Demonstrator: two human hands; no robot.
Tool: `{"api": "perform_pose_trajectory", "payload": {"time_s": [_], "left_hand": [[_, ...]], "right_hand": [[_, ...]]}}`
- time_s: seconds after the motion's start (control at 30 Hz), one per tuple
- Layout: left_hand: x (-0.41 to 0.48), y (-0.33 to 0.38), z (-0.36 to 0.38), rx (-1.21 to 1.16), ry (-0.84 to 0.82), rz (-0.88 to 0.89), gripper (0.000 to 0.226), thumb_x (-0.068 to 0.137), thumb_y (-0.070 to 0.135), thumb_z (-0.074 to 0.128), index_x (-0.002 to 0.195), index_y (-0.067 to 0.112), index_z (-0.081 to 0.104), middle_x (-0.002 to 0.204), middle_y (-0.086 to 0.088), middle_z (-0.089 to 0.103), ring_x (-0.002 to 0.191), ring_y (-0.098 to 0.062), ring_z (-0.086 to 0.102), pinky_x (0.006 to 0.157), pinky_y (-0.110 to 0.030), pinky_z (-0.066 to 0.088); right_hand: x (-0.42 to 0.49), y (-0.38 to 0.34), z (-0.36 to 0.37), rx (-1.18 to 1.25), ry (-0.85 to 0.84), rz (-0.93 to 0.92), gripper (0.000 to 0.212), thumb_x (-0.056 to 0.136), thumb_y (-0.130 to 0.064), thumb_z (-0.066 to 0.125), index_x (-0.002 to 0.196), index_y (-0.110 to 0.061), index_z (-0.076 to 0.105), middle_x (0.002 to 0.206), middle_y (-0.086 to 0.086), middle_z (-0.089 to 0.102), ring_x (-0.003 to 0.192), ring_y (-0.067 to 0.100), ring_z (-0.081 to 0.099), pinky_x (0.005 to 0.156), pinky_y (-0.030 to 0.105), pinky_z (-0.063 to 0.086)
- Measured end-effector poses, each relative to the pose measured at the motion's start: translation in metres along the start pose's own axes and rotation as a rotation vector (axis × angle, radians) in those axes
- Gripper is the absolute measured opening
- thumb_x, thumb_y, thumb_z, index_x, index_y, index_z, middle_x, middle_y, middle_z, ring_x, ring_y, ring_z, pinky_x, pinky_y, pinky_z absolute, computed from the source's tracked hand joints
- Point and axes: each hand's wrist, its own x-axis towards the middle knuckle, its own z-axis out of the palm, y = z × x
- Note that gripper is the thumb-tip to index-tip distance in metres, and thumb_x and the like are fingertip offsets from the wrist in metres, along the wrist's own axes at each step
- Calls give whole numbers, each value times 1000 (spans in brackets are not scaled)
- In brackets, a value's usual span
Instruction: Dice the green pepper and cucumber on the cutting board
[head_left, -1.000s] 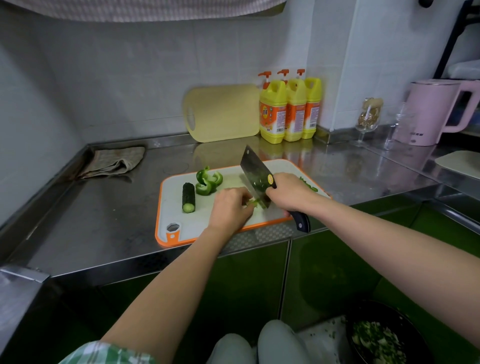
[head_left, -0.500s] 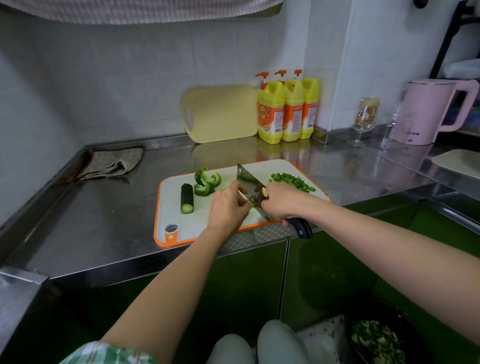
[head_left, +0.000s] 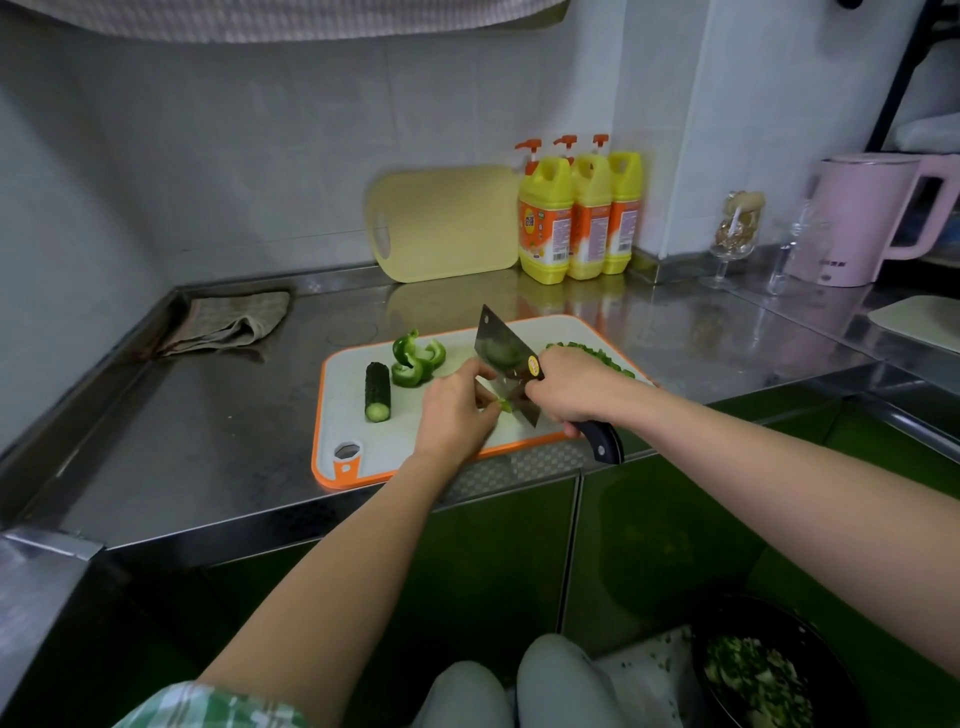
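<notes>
Cleaver (head_left: 500, 354) higher than before, steel counter (head_left: 208, 441)

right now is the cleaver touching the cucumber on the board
Apart. The head view shows the cleaver held in the right hand, with pepper strips and bare cutting board between it and the cucumber.

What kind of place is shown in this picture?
Most likely a home kitchen: a steel counter with a cutting board of vegetables, three dish soap bottles by the tiled wall, and a pink kettle.
</notes>
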Motion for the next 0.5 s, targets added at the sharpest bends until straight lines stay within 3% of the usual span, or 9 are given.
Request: {"api": "perform_pose_trajectory", "payload": {"time_s": [0.2,0.4,0.5], "left_hand": [[0,2,0,5,-2,2,30,76,2,68,104,14,64,74,2,73,70,-9,64,67,-18,42],[2,0,-1,-9,-12,-6,26,74,3,70,97,14,65,72,3,72,70,-10,66,72,-25,50],[2,0,0,0,-26,-2,24,75,5,69,97,14,67,75,2,73,73,-12,67,75,-28,52]], "right_hand": [[-2,-4,7,-18,-42,1,5,94,-5,39,98,-4,43,74,19,63,43,22,57,44,26,48],[10,-4,16,-8,-23,33,7,96,-8,41,95,-2,44,72,17,61,45,23,59,43,25,48],[16,-3,16,-16,44,14,12,96,-10,42,90,-3,49,75,14,63,61,29,64,56,31,53]]}}
